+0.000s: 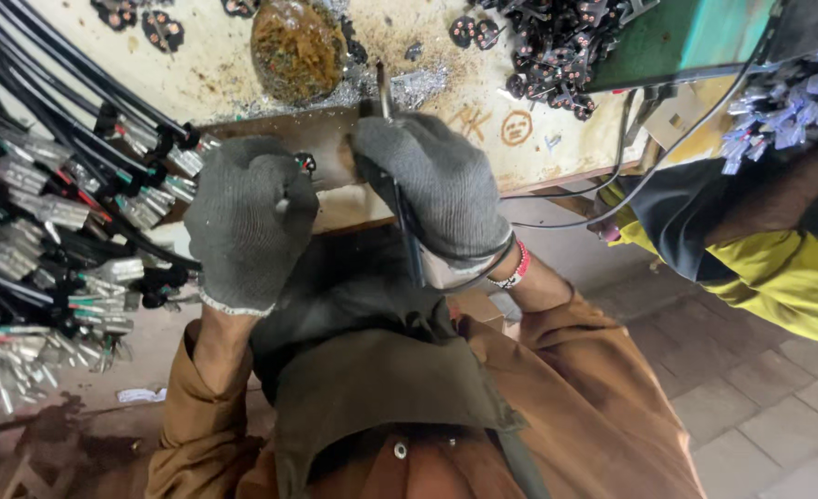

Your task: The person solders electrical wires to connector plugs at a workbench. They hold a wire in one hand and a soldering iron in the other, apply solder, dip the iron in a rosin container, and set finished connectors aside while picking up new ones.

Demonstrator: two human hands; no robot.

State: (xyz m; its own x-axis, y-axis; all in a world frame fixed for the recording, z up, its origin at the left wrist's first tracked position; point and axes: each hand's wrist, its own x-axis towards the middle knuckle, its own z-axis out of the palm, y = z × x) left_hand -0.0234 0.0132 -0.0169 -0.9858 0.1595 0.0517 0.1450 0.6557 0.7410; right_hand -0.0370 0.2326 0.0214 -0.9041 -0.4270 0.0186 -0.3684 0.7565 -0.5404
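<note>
While both grey knit gloves hide the skin, the fingers' posture is plain enough: the right hand [439, 189] is curled tight into a fist around a slim dark tool [400, 199], whose metal tip [381, 85] pokes up above the knuckles toward the bench and whose black shaft runs down past the wrist. The left hand [247, 220] is likewise closed, its fingers folded in; a small black piece with a touch of red and green [306, 164] shows just at its upper right edge, between the two fists, though whether the fingers actually pinch it cannot be told. Two gloved hands, one tool, one such small piece near them. The tool looks thin, pen-like, dark along the body and bright at the tip.

Both fists hover at the edge of a worn, sawdust-flecked workbench [483, 139]. A rusty round dish [296, 48] sits on it above the hands, and a heap of small black connectors [557, 46] lies to the upper right. Bundles of black cables with silver-sleeved ends [48, 212] crowd the left side. Another person's yellow sleeve [779, 268] shows at right.
</note>
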